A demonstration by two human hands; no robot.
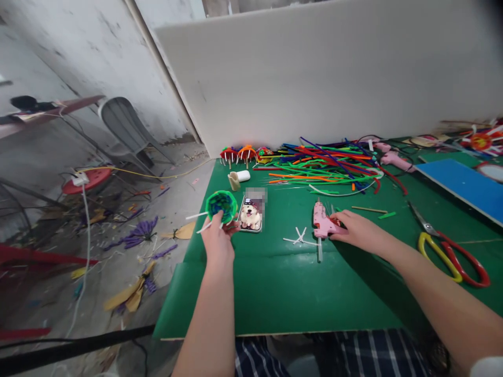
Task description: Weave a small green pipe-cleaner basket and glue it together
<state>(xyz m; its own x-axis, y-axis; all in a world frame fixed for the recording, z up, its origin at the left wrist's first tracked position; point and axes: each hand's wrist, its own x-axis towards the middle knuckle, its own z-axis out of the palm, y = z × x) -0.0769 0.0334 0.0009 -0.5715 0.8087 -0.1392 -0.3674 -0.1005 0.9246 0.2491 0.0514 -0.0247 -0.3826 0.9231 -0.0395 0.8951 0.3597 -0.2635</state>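
Observation:
My left hand (218, 235) is closed on a small green bowl-shaped piece (208, 204), which looks made of pipe cleaners, blue inside. Two white strips (196, 215) stick out from it to the left. Just right of it lies a phone (251, 215) with a dog picture on it. My right hand (351, 229) grips the handle of a pink glue gun (322, 222), its nozzle pointing away from me and a clear glue stick (319, 250) protruding at the near end. Several short white strips (301, 235) lie crossed on the table between my hands.
Coloured pipe cleaners (326, 162) are heaped at the back of the green table (283, 298). Small red and orange pieces (247, 153) stand at the back left. Scissors (440, 243) and a blue board (467, 183) lie right. Scraps litter the floor beyond the left edge.

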